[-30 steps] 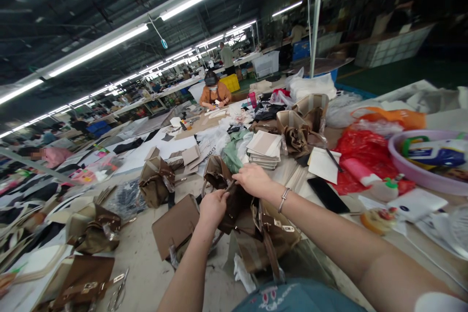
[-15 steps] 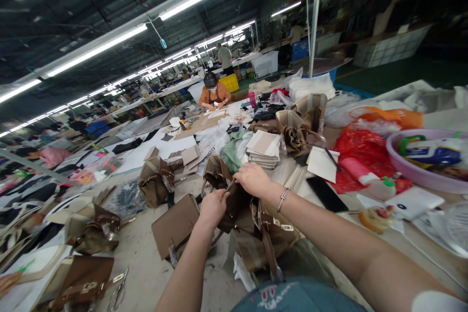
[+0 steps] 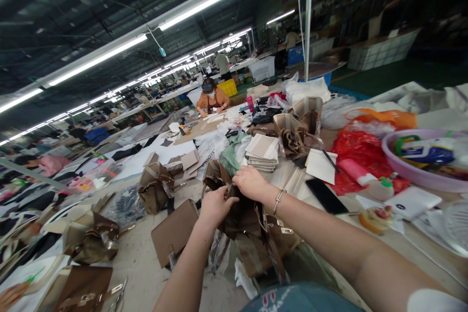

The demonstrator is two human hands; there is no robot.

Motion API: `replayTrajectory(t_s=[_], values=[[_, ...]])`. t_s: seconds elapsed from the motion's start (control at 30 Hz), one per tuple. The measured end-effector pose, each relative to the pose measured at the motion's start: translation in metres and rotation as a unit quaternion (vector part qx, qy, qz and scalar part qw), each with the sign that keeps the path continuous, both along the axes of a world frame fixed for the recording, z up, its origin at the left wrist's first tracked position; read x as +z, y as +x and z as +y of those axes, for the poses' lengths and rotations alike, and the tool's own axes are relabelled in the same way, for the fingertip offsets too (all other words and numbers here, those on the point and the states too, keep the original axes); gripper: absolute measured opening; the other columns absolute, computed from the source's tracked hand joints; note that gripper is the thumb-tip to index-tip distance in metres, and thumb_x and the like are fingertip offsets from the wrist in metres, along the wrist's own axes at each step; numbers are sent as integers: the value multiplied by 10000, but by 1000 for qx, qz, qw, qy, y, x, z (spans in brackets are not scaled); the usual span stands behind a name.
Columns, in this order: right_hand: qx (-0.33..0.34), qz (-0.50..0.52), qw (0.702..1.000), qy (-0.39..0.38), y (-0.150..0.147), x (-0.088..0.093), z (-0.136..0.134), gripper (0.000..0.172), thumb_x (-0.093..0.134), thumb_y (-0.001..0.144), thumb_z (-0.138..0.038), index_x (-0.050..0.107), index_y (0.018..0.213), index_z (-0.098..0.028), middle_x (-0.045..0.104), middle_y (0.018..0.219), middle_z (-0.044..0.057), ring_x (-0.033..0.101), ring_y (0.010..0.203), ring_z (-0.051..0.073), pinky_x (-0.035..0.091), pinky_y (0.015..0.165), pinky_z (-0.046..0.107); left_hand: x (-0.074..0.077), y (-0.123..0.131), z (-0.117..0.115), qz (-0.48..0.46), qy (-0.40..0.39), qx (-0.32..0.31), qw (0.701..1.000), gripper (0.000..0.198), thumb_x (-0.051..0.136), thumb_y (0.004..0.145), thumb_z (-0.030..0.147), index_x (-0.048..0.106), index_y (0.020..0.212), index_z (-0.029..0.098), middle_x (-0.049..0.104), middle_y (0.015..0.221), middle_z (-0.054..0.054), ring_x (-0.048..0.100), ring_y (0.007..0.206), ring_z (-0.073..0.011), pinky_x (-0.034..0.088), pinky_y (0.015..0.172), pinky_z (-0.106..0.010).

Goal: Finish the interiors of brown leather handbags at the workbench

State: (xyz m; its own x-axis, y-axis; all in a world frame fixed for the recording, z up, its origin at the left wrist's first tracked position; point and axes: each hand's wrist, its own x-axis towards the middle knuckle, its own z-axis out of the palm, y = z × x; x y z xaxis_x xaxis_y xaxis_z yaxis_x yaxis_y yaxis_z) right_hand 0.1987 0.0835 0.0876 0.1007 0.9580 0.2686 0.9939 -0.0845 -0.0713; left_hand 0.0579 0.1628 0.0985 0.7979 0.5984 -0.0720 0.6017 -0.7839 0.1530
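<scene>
Bag (image 3: 239, 223) mouth up, nearer the wearer than the stack (image 3: 262, 151). Right hand (image 3: 252, 185) closed on its edge. Left hand (image 3: 216, 207) beside, thumb now spread, pinched a moment ago; can't tell if it grips. Reads as a re-grip, handling unfinished.

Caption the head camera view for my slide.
Left hand and right hand at an open brown bag on a cluttered worktable.

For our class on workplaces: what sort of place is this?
Probably a bag-making workshop, judging by brown handbags, a stack of flat panels and rows of ceiling lights.
</scene>
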Motion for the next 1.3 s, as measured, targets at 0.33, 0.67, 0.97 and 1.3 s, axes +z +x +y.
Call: replayTrajectory(t_s=[0.33,0.67,0.97,1.3], values=[[11,101,993,56,9,1,-9,305,484,872,-385,625,1071,-203,655,938,70,547,923,189,391,803,288,-15,10,3,37,126,36,991,340,345,895,341,645,865,183,688,834,-89,639,811,-213,411,693,-276],[-92,308,934,154,6,-32,-45,761,604,748,-403,270,1394,-178,413,1320,128,375,1212,250,348,997,391,-11,13,2,-5,58,20,998,506,497,830,437,425,1294,245,644,1098,-79,601,972,-213,418,791,-277],[-83,400,904,125,-3,-55,-47,813,613,710,-292,216,1405,-154,354,1370,160,342,1260,258,296,1044,432,-18,34,19,-18,22,-26,999,341,420,870,424,694,913,226,704,921,-61,624,862,-167,407,733,-238],[-104,417,894,131,-13,-48,-57,769,552,779,-434,212,1412,-161,360,1365,163,314,1280,277,278,1052,470,-18,47,18,26,84,11,996,335,423,842,419,686,820,212,698,856,-67,624,825,-185,409,676,-253]])
